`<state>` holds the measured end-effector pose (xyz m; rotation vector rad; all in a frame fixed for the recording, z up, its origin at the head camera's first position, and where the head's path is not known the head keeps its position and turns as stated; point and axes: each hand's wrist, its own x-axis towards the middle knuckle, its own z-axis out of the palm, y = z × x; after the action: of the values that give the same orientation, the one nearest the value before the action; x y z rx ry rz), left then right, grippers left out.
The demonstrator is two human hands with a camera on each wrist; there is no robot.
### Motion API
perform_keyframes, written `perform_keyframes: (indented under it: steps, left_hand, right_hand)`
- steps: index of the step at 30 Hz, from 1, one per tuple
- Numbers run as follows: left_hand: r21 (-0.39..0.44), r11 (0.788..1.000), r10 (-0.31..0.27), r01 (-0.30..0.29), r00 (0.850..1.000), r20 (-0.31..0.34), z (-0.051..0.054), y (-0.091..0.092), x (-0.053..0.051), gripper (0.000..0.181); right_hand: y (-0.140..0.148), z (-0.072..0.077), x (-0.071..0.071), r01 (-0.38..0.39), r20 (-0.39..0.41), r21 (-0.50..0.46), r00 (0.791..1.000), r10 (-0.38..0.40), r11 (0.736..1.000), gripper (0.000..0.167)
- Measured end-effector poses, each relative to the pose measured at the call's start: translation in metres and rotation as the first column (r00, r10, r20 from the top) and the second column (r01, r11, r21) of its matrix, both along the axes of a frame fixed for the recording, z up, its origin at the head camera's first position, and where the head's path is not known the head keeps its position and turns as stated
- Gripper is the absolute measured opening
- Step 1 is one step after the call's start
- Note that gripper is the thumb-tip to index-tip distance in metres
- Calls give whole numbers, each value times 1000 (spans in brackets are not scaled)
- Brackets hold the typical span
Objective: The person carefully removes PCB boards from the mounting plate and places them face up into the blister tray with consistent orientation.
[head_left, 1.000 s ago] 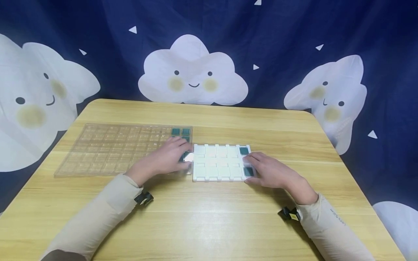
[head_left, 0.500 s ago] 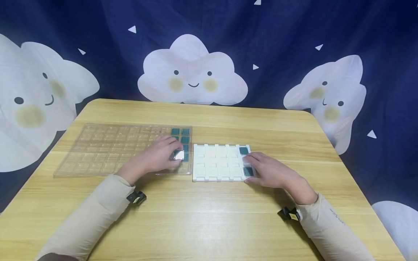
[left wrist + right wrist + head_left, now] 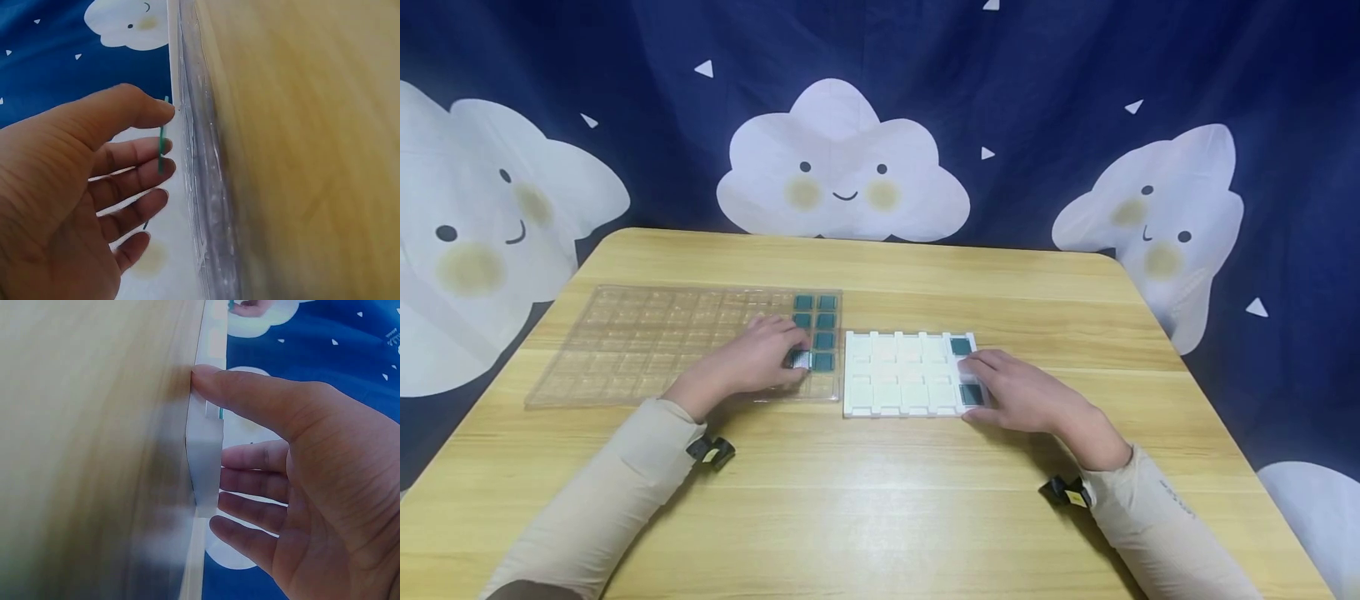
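My left hand (image 3: 752, 358) is over the right part of a clear plastic compartment tray (image 3: 655, 342). Between its thumb and fingers it pinches a thin square chip (image 3: 801, 359), light on the face turned to the head camera. In the left wrist view this chip (image 3: 161, 150) shows edge-on as a green sliver. Several dark green square chips (image 3: 825, 321) sit in the tray's two rightmost columns. My right hand (image 3: 1030, 392) holds the right end of a white tray (image 3: 898, 375), thumb at its near side. Two dark green chips lie there, the nearer chip (image 3: 971, 394) beside the fingers.
Both trays lie on a wooden table (image 3: 880, 500), close side by side. The white tray's other pockets show bare white. Behind the table hangs a dark blue curtain (image 3: 1030, 67) with cloud prints. A black wrist camera (image 3: 711, 452) is strapped at the left sleeve.
My left hand has moved left with the chip, from the gap near the white tray to the clear tray's second column from the right, and lower. My right hand has stayed put.
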<state>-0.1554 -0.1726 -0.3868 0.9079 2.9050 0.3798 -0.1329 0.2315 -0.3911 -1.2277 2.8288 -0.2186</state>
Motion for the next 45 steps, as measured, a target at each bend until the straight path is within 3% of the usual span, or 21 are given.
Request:
perform_keyframes:
  steps: [9, 25, 45]
  left_hand:
    - [-24, 999, 28, -27, 999, 26, -4, -3, 1, 38]
    - [-16, 999, 45, -45, 999, 29, -2, -3, -2, 38]
    - [14, 999, 30, -30, 1000, -6, 13, 7, 1, 35]
  right_hand:
    - [0, 0, 0, -8, -8, 7, 1000, 8, 1000, 71]
    - [1, 2, 1, 12, 0, 5, 1000, -12, 1000, 72]
    - [1, -1, 0, 2, 1, 2, 1000, -2, 1000, 71]
